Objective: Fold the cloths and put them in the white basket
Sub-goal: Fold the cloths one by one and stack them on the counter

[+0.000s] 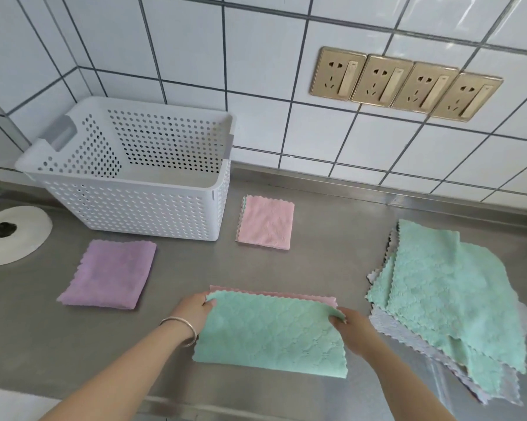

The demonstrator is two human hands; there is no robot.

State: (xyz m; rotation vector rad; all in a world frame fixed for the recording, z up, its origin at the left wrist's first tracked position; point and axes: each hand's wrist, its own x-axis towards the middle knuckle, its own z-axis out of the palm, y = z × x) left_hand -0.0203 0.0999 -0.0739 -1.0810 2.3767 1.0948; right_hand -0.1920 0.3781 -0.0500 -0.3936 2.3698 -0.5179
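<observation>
A green cloth [271, 332] with a pink underside lies folded in half on the steel counter in front of me. My left hand [192, 311] pinches its top left corner, and my right hand [352, 328] pinches its top right corner. A folded purple cloth [110, 273] lies to the left. Beside the basket rests a folded pink cloth [266, 221]. The white perforated basket [134, 208] stands at the back left, and I see nothing inside it. At the right sits a loose pile of unfolded green and pale cloths [444, 296].
The tiled wall behind carries a row of gold sockets [405, 83]. A white round object [10, 235] with a dark centre sits at the far left. The steel counter [317, 262] has its front edge just below my forearms.
</observation>
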